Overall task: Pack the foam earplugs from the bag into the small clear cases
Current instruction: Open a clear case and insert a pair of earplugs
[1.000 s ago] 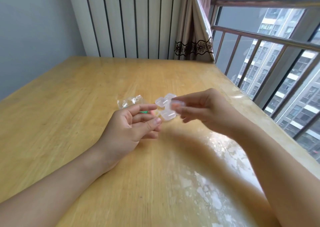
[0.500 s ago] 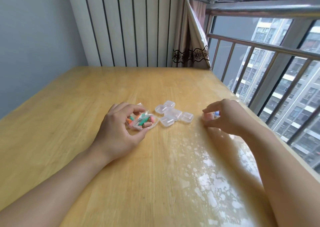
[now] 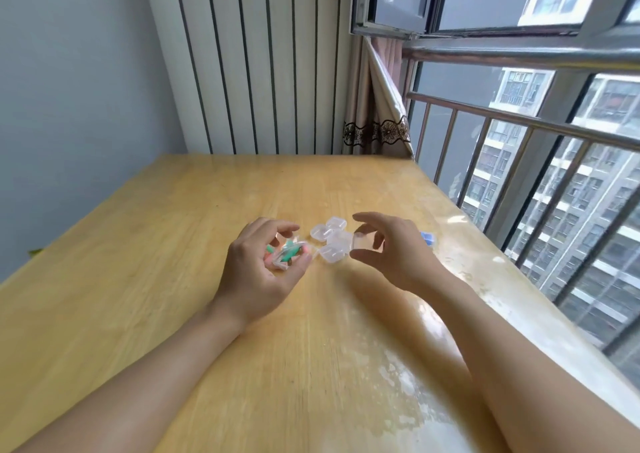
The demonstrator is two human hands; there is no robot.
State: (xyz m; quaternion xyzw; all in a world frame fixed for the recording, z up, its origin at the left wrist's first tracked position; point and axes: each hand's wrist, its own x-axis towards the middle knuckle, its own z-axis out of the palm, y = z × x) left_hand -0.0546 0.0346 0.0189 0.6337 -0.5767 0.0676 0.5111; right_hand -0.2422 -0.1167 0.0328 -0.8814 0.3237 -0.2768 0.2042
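Both forearms reach in from the near edge over the wooden table (image 3: 138, 279), converging toward its middle. The left hand (image 3: 258, 269) lies palm-up-and-inward, its fingers curled round the small clear bag (image 3: 289, 253) of foam earplugs (image 3: 290, 251); green and pink plugs show through the film, lying at mixed angles, so no single long axis can be told. The right hand (image 3: 391, 248) arches over from the right, thumb below and forefinger above, pinching one clear case (image 3: 363, 241) lightly between their tips, the other fingers spread. Just beyond and between the hands, a cluster of empty clear cases (image 3: 329, 236) sits on the table, touching one another. Behind the right hand a bit of a blue item (image 3: 428, 237) peeks out near the table's right edge. No writing can be read anywhere. Farther off stand the striped wall panel (image 3: 263, 72), a curtain (image 3: 377, 120) and the window railing (image 3: 519, 120).
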